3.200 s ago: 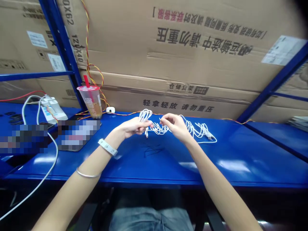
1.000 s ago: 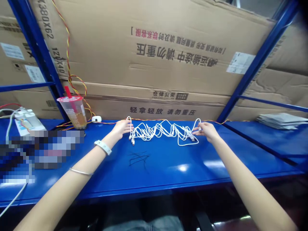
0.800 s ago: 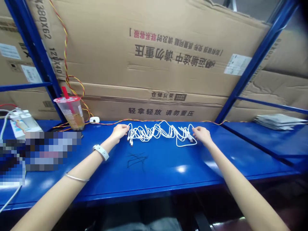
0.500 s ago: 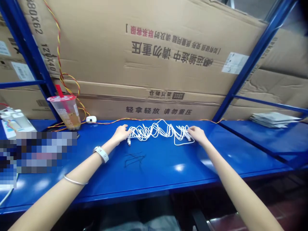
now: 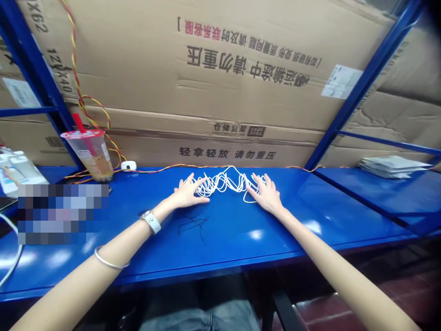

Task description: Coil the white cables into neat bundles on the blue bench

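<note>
A tangled bundle of white cables [image 5: 223,182] lies stretched sideways on the blue shelf [image 5: 227,230]. Over its left end rests my left hand [image 5: 188,191], palm down with fingers spread and the thumb pointing right. My right hand [image 5: 265,192] lies likewise across the right end, fingers apart. Both cable ends are partly hidden under the hands. Several thin black ties [image 5: 193,224] lie on the shelf in front of the bundle, nearest my left hand.
A drink cup [image 5: 90,156] with a red straw stands at the back left, beside a small white case [image 5: 128,166]. Twisted red-yellow wire [image 5: 161,170] runs along the back by a large cardboard box [image 5: 241,110]. Flat packets [image 5: 392,166] are stacked at right.
Both hands have moved inward from the bundle's ends, and their fingers have opened out flat over the cables. The view has shifted slightly.
</note>
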Available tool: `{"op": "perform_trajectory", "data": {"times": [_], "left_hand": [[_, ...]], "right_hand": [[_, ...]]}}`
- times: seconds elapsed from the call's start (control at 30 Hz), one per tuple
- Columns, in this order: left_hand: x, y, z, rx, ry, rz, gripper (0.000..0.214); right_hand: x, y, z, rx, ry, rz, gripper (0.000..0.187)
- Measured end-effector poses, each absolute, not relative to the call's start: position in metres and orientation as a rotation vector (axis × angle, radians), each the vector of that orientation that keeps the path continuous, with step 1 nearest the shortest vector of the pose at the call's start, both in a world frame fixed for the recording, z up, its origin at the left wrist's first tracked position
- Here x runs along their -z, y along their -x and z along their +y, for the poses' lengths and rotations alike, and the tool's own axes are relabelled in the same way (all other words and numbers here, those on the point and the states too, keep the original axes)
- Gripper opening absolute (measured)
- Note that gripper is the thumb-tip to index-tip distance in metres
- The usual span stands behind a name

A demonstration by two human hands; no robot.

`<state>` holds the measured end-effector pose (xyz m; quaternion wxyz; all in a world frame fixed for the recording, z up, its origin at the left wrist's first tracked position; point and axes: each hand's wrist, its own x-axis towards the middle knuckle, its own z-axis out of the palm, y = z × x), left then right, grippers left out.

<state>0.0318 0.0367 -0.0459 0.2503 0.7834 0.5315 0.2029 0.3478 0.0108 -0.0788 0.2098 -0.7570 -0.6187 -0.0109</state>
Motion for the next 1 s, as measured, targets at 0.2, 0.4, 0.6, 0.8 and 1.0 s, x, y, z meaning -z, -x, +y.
{"op": "perform_trajectory", "data": {"times": [0.2,0.4,0.6,0.8,1.0], "left_hand": [[0.048,-0.032,0.047,-0.168,-2.398,1.698,0.071],[0.049,-0.013,0.058,-0.141,-2.345,1.826,0.07],[0.052,-0.005,0.065,-0.155,-2.353,1.862,0.072],[0.053,0.008,0.072,-0.091,-2.445,1.757,0.071],[0.054,0.015,0.076,-0.087,-2.481,1.696,0.068]], "right_hand": [[0.081,-0.34,0.037,0.153,2.22,-1.775,0.068],[0.082,-0.325,0.057,0.144,2.221,-1.765,0.067],[0.083,-0.319,0.06,0.131,2.177,-1.729,0.07],[0.078,-0.325,0.06,0.037,2.167,-1.684,0.068],[0.074,-0.346,0.064,-0.139,2.093,-1.762,0.064]]}}
